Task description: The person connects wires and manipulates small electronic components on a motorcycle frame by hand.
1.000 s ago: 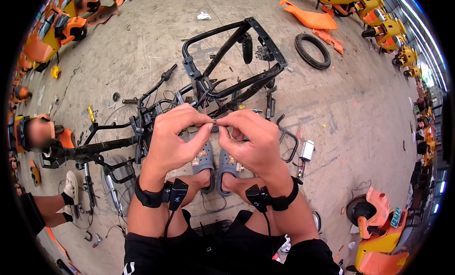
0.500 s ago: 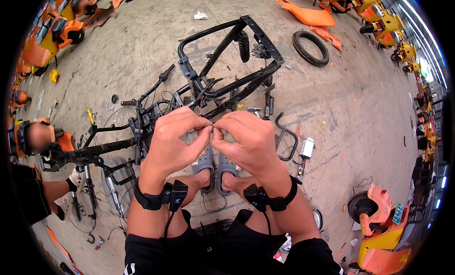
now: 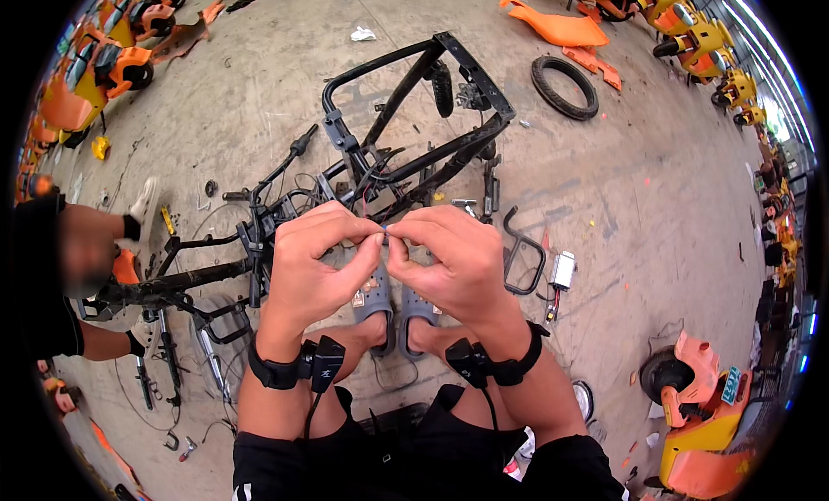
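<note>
My left hand and my right hand meet at the centre, each closed in a fingertip pinch around a tiny dark-blue piece, too small to identify. Thin red wires show just behind the fingertips. Beyond them lies a black tubular vehicle frame with cables and brackets. Below my hands are my feet in grey clogs, partly hidden.
A co-worker's leg and shoe are at the left. A tyre, orange panels, a silver box with leads and a yellow-orange scooter body lie rightward. Rows of scooters line both sides.
The co-worker at the left has stepped farther forward beside the frame. My hands sit slightly lower in the picture, still pinched together.
</note>
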Tool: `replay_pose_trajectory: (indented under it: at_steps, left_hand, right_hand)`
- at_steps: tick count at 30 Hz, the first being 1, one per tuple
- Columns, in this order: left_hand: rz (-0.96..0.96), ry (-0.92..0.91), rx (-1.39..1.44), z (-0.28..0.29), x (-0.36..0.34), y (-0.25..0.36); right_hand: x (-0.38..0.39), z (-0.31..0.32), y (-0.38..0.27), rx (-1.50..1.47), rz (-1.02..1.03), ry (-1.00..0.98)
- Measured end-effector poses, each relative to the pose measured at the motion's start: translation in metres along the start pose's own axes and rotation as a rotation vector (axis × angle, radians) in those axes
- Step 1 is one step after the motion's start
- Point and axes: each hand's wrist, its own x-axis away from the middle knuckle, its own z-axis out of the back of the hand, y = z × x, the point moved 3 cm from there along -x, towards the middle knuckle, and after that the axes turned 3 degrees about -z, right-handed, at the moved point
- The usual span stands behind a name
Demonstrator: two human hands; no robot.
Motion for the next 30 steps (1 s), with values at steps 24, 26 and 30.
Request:
replay_pose_trajectory:
  at_steps: [24, 26, 30]
  left_hand:
    - [-0.013, -0.083, -0.078, -0.0052, -0.0003, -0.0017]
    - [-0.023, -0.087, -0.073, -0.0060, -0.0001, -0.0026]
    - [-0.032, -0.092, -0.085, -0.0069, -0.0008, -0.0013]
  right_hand:
    - [0.0054, -0.0003, 0.0045, 0.080, -0.038, -0.189]
    - [0.0054, 0.0003, 0.0051, 0.094, -0.033, -0.207]
    - [0.0047, 0.0002, 0.0048, 0.083, -0.035, -0.192]
